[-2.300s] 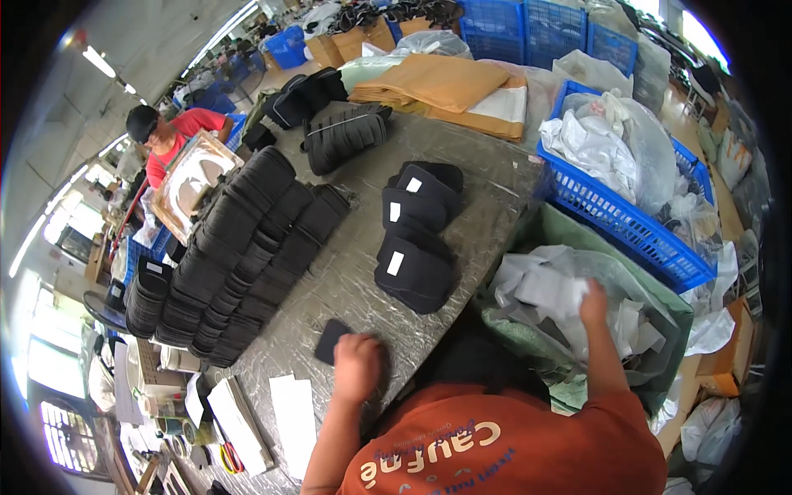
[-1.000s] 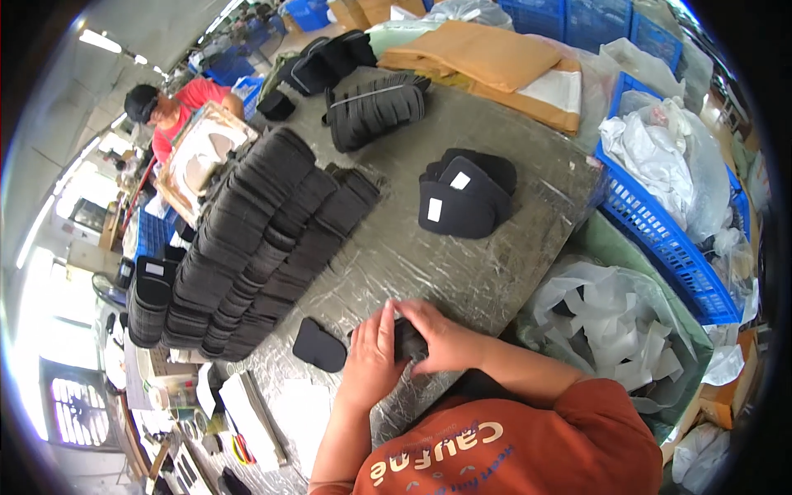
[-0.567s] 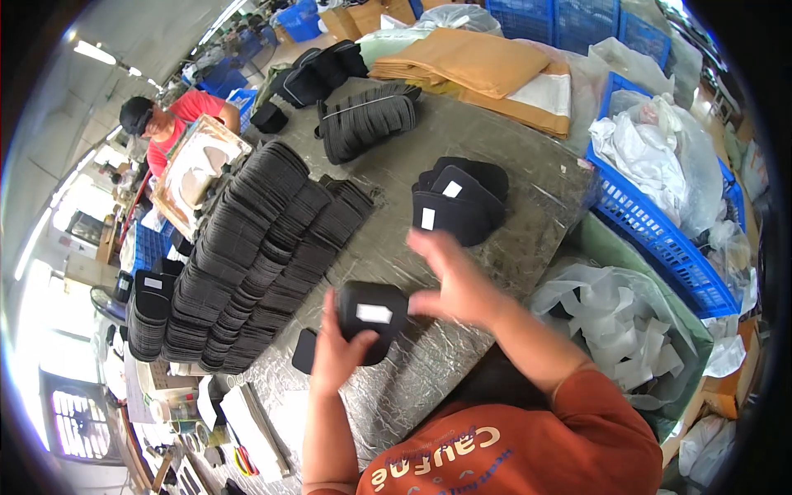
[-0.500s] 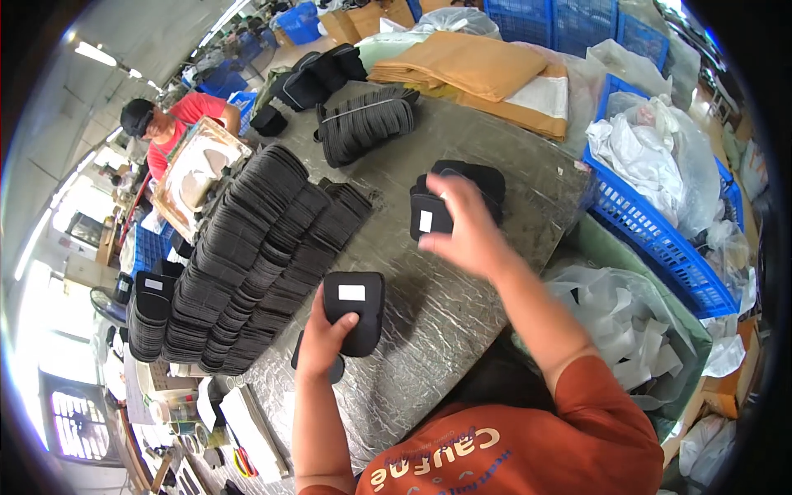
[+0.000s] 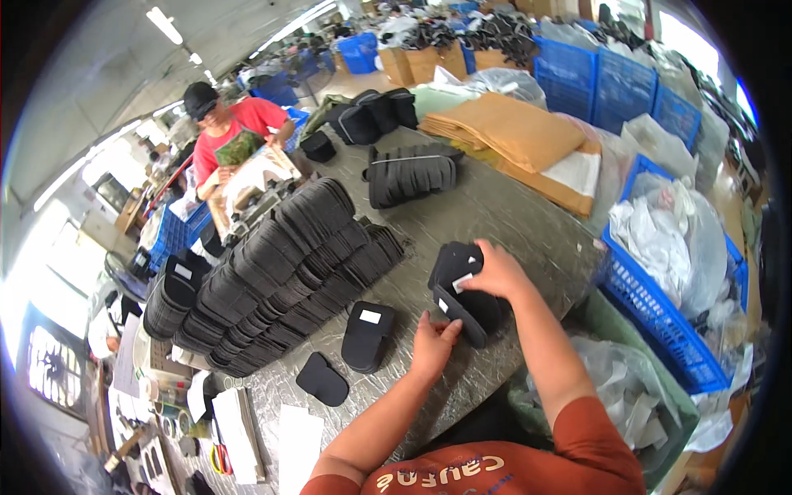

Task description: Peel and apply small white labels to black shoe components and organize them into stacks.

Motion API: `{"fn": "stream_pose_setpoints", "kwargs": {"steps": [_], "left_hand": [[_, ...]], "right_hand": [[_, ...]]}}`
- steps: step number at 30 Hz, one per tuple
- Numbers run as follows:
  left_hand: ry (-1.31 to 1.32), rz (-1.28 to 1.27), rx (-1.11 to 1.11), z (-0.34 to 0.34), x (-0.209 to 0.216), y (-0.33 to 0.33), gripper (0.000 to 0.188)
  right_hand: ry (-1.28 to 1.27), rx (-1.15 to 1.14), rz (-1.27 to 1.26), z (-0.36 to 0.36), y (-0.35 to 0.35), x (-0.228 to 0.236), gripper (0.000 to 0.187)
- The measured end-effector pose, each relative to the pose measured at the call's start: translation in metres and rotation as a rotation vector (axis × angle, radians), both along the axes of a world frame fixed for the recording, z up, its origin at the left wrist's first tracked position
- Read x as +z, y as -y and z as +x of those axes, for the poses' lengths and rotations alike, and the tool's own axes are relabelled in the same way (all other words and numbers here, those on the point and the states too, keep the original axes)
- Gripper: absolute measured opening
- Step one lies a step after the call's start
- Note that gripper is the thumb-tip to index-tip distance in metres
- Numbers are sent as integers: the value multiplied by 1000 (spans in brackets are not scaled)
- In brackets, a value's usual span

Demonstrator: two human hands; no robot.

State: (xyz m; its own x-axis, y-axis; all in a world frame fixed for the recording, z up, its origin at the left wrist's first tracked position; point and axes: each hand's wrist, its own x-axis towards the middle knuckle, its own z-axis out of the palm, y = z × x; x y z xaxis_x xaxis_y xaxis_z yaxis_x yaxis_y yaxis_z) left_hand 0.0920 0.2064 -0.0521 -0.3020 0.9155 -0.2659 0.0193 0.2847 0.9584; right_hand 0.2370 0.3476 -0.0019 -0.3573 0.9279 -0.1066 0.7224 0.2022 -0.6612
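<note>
On the grey desk [image 5: 528,223], at two o'clock from the lone pad [image 5: 367,334], both hands' grip closes on the black pad stack [image 5: 462,289], right hand [image 5: 493,274] pressing its top, left hand [image 5: 433,345] squaring its near edge.

Both bare forearms reach forward from orange sleeves. The left hand [image 5: 432,345] is half-curled, fingers pointing up; the right hand [image 5: 493,274] lies palm down, fingers bent.
</note>
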Motion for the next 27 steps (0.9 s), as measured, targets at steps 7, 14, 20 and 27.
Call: {"fn": "stream_pose_setpoints", "kwargs": {"steps": [7,14,20,27], "left_hand": [[-594,309,-31,-7,-30,8,73],[-834,574,-233,-2,26,26,91],[-459,256,-94,-40,5,18,113],[-746,273,-615,-36,105,48,115]], "right_hand": [[-646,-17,-157,23,67,-22,87],[-921,-109,-99,8,117,-39,110],[-1248,-229,-184,-17,140,-46,97],[-1370,14,-15,30,132,-68,122]]}}
